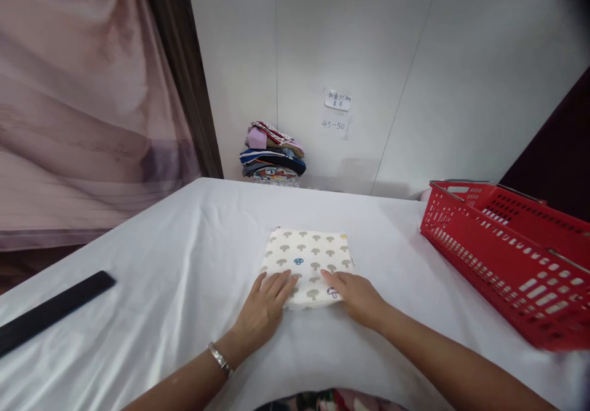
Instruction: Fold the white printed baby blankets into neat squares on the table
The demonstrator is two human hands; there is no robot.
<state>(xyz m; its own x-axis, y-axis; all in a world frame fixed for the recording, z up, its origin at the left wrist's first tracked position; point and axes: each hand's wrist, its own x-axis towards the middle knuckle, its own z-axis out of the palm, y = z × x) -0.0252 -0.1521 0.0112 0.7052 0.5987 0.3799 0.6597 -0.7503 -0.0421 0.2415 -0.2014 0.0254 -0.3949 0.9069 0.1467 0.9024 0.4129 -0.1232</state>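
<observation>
A folded white cloth (306, 257) printed with grey mushrooms and a few coloured ones lies on the white-covered table. On its near left corner rests my left hand (263, 309), fingers stretched out flat over the fabric, with a silver bracelet on the wrist. My right hand (362, 297) is at the near right edge of the cloth. Its thumb side lies over the print, while the other fingers are largely hidden at the edge and seem closed round it.
To the right stands a red plastic basket (488, 263) with metal handles. A long black flat bar (55, 309) lies at the left on the white tablecloth (184, 288). Beyond the far edge a pile of folded fabrics (273, 153) is stacked against the wall. A pink curtain (87, 104) hangs at left.
</observation>
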